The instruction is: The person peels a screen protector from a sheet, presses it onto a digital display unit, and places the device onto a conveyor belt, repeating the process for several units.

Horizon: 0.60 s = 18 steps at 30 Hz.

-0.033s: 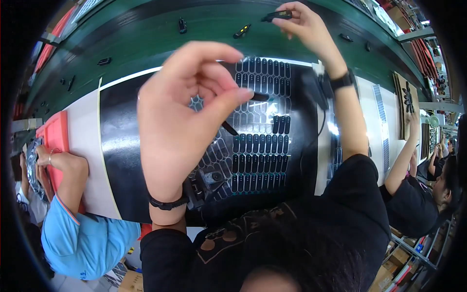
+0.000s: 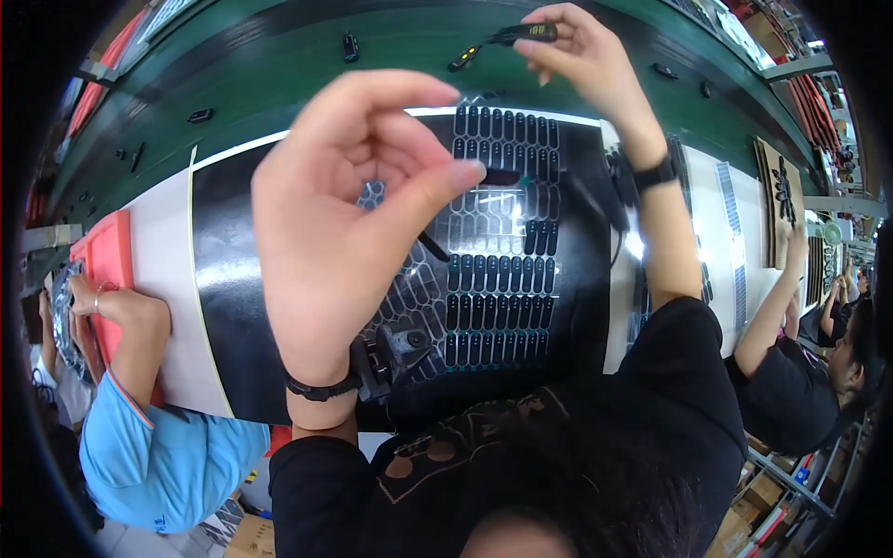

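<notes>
Itemised, left to right: one bare left hand (image 2: 339,205); one thin dark strip (image 2: 502,177) with a teal end; one clear plastic sheet (image 2: 502,209) bearing black oval pieces, its three nearest rows well filled; one bare right hand (image 2: 586,51); one black oblong device with a small display (image 2: 537,33). Also, five plainly visible loose black devices (image 2: 350,46), one marked yellow.

Surface and room: co-worker in light-blue shirt (image 2: 158,456); red-orange plastic bin (image 2: 116,246); pale worktop (image 2: 163,219) carrying a black mat (image 2: 233,363); green belt (image 2: 270,79) beyond; co-worker in black (image 2: 800,391).

Position: left index finger and thumb tips apart, strip at the thumb tip; whether other fingers grip it, cannot tell. Right fingers clamped on the display device's right end, above the belt, its left end projecting.
</notes>
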Tool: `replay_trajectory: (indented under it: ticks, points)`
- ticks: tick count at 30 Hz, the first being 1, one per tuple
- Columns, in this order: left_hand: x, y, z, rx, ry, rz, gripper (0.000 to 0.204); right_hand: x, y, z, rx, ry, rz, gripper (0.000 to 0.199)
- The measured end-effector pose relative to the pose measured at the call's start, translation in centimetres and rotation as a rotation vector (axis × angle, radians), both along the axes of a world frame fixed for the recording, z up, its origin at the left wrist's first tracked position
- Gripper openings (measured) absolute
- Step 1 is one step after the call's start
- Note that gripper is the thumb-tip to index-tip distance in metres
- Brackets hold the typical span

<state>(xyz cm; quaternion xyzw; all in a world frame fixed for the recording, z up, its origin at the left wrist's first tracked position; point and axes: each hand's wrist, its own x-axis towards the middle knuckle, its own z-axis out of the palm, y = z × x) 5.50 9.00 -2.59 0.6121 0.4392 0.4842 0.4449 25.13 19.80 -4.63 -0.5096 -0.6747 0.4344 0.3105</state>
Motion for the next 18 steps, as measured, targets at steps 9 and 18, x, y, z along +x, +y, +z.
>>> replay_trajectory:
  ticks: [9, 18]
  points:
    - [0.0, -0.1, 0.9, -0.068, -0.316, 0.070, 0.042, -2.6, -8.1, 1.5, 0.421, 0.272, 0.228, 0.032]
    - [2.2, -1.4, 0.0, -0.006, -0.203, 0.122, 0.040, -0.5, -9.7, 0.8, 0.526, 0.232, 0.248, 0.033]
